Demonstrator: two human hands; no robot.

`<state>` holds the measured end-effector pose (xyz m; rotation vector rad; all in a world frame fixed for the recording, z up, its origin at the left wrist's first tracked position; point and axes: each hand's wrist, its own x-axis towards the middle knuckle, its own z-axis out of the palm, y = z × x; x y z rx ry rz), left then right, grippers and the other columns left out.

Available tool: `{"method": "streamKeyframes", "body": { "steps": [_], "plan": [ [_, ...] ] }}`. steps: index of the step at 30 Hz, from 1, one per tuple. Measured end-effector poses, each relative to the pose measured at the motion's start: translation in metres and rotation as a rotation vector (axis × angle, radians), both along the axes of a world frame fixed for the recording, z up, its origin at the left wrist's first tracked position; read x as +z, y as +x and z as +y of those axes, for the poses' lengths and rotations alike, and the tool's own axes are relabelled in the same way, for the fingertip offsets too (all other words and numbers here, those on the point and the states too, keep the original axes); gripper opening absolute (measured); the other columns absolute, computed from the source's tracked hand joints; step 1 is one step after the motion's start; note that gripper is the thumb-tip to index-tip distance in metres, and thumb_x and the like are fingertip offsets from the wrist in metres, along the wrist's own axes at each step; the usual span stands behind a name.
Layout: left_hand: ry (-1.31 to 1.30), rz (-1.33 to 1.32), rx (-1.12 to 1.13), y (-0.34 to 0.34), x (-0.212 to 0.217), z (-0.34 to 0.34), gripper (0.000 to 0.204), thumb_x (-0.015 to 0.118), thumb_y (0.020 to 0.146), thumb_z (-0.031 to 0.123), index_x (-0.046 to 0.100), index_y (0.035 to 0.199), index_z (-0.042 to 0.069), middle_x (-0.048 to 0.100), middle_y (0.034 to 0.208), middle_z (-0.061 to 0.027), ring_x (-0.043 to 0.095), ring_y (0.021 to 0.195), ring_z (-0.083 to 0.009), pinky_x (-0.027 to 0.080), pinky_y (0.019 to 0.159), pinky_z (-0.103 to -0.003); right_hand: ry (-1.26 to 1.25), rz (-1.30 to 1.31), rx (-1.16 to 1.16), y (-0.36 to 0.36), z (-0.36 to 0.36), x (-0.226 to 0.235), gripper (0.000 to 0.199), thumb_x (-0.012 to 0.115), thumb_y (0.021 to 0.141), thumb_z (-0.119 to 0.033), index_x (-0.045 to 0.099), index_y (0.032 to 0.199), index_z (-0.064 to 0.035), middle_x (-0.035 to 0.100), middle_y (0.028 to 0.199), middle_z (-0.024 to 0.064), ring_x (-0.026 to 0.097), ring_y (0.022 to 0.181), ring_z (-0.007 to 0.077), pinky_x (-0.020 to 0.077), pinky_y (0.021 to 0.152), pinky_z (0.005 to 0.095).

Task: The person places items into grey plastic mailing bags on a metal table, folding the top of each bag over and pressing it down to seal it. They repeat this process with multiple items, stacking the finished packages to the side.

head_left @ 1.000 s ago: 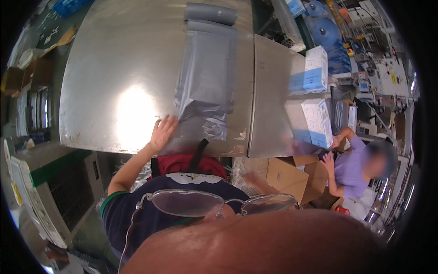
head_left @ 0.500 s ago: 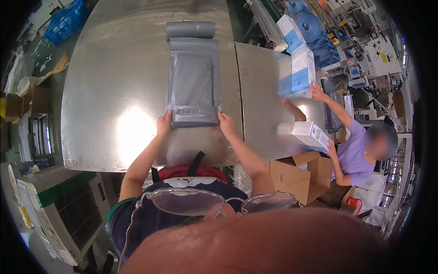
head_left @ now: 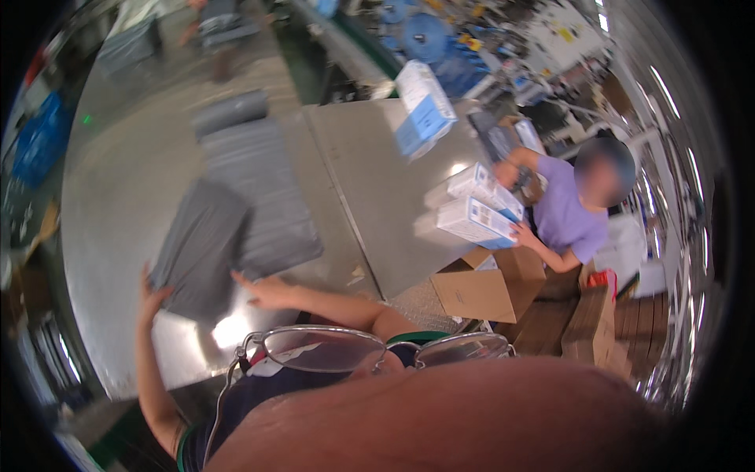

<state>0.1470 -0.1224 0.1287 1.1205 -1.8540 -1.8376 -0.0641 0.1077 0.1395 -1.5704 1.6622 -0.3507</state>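
Observation:
A grey plastic packet (head_left: 200, 248), slightly blurred, lies tilted at the left of a longer grey plastic sheet (head_left: 271, 208) and overlaps its edge. Along the far end of that sheet runs a grey roll (head_left: 230, 112). My left hand (head_left: 152, 299) is at the packet's near left corner, thumb and fingers apart. By the packet's near right edge is my right hand (head_left: 267, 292), its fingers stretched out and spread. Neither hand shows a closed grip.
A metal table (head_left: 102, 236) carries these things; a seam divides it from a right-hand section. There a co-worker in a purple shirt (head_left: 570, 197) handles white-and-blue boxes (head_left: 480, 220) above an open carton (head_left: 476, 293). Another such box (head_left: 425, 106) stands farther back.
The packet has come off the top of the grey sheet to the left and turned. Both hands moved left with it, and their grip has loosened. My view has also swung.

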Motion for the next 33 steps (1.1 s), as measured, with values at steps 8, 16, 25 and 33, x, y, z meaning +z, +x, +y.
{"method": "streamKeyframes", "body": {
  "steps": [8,16,25,33],
  "plan": [
    [-1.177,-1.564,-0.35,0.132,-0.001,-0.154,0.061,0.046,0.072,0.012,0.017,0.126,0.013,0.026,0.127,-0.0083,0.019,0.12,-0.0194,0.008,0.091,-0.056,-0.158,-0.044,-0.379,-0.077,0.054,-0.082,0.043,0.049,0.074,-0.019,0.038,0.115,-0.0135,0.057,0.071,0.0111,0.055,0.065,0.0264,0.042,0.058,0.0366],
    [-0.45,0.249,-0.515,-0.177,0.17,0.046,0.018,0.042,0.079,0.011,0.053,0.078,-0.002,0.051,0.085,-0.0103,0.049,0.08,-0.0206,0.037,0.072,-0.028,-0.415,0.165,-1.014,-0.232,0.082,-0.109,0.039,0.049,0.072,-0.013,0.042,0.11,-0.0096,0.052,0.072,0.0086,0.051,0.064,0.021,0.0406,0.057,0.0321],
    [0.433,0.986,-0.709,-0.189,0.284,0.156,0.016,0.058,0.069,0.009,0.056,0.074,-0.006,0.048,0.081,-0.0133,0.046,0.072,-0.0175,0.035,0.066,-0.027,-0.516,0.516,-0.971,-0.253,0.067,-0.112,0.038,0.049,0.071,-0.012,0.042,0.108,-0.0096,0.047,0.089,0.0083,0.045,0.081,0.023,0.0357,0.07,0.0353],
    [0.371,1.14,-0.8,-0.159,0.291,0.169,0.013,0.056,0.065,0.001,0.057,0.075,-0.007,0.048,0.082,-0.0163,0.047,0.074,-0.0199,0.036,0.067,-0.028,-0.575,0.768,-0.884,-0.249,0.07,-0.13,0.037,0.049,0.07,-0.012,0.043,0.106,-0.0096,0.043,0.105,0.0081,0.041,0.096,0.0248,0.0314,0.082,0.0381]
  ]
}}
